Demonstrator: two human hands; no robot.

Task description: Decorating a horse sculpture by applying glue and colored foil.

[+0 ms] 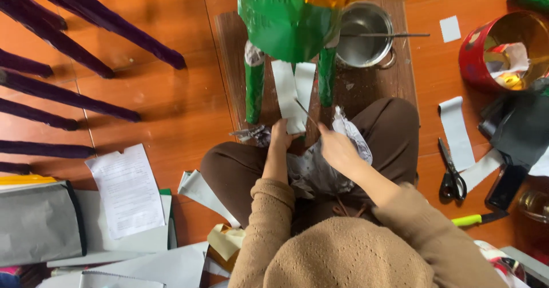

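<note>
A red tin point(503, 50) stands on the floor at the right, cut off by the frame edge, with crumpled paper inside. A printed sheet point(128, 188) lies at lower left beside a grey bag point(37, 222); its text is too small to read. On the wooden board point(226, 59) stand a green paper figure point(283, 28), its top cut off, and a steel pot point(363, 33) with a rod across it. The left hand point(280, 134) pinches the lower end of a white strip point(291, 93) hanging from the figure. The right hand point(334, 145) is closed on a thin stick point(305, 112) whose tip touches the strip. Scissors point(452, 176) lie on the floor to the right, beside more white strips point(457, 128). What covers the lap is hard to make out.
</note>
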